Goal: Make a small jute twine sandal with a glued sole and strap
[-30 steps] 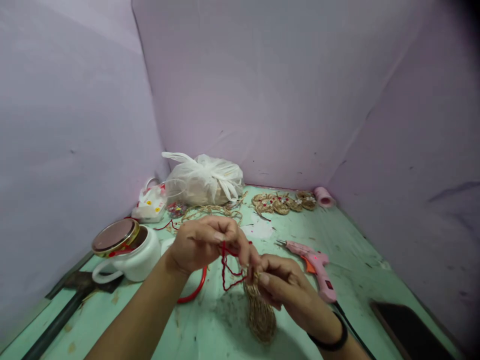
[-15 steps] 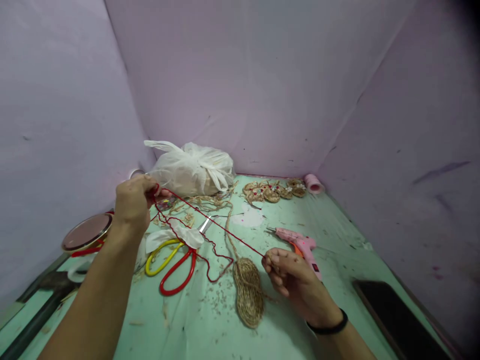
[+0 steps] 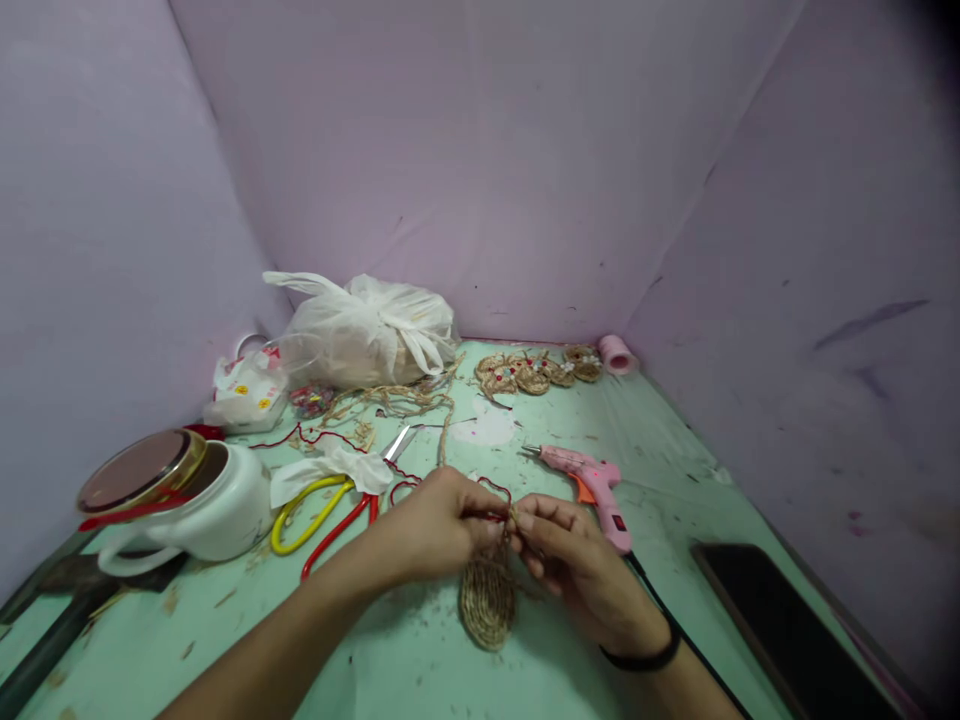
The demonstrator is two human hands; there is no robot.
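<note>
As your left hand (image 3: 442,525) and right hand (image 3: 570,560) pinch red thread (image 3: 493,488), the jute oval (image 3: 487,605) runs lengthwise away from you.

A flat, peanut-shaped jute piece (image 3: 487,605) of coiled tan cord is lying lengthwise on the green worktop (image 3: 660,470), near the middle. A thin red thread (image 3: 501,488) is looping at its far end and trailing away to the left.

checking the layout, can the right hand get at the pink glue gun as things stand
Probably yes: the glue gun lies just beyond the right hand, nothing between them, though that hand is pinching red thread.
</note>
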